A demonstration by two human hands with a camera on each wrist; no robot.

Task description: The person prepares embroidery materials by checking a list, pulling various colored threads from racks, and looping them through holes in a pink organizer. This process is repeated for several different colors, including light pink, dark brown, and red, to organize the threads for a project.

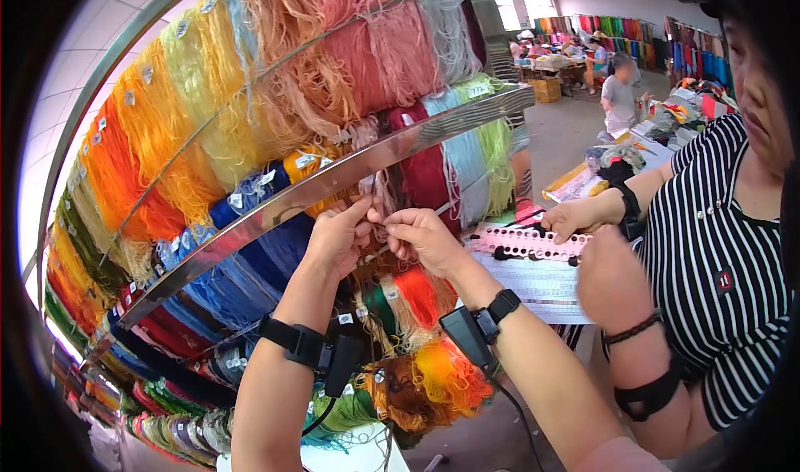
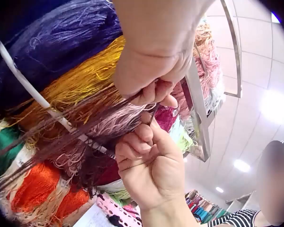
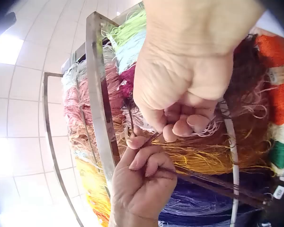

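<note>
Both hands meet in front of a rack of thread skeins. My left hand pinches dark brown threads between curled fingers, and their long strands trail away past the blue and yellow skeins. Close beside it, my right hand pinches the same threads at the fingertips. The left wrist view has a short dark length of thread running between the two hands. Behind the fingers hang pink skeins, a yellow skein and dark blue skeins.
A metal rail crosses the rack just above my hands. At the right, a person in a striped top holds a pink card with holes over a printed sheet. Orange and brown skeins hang below my wrists.
</note>
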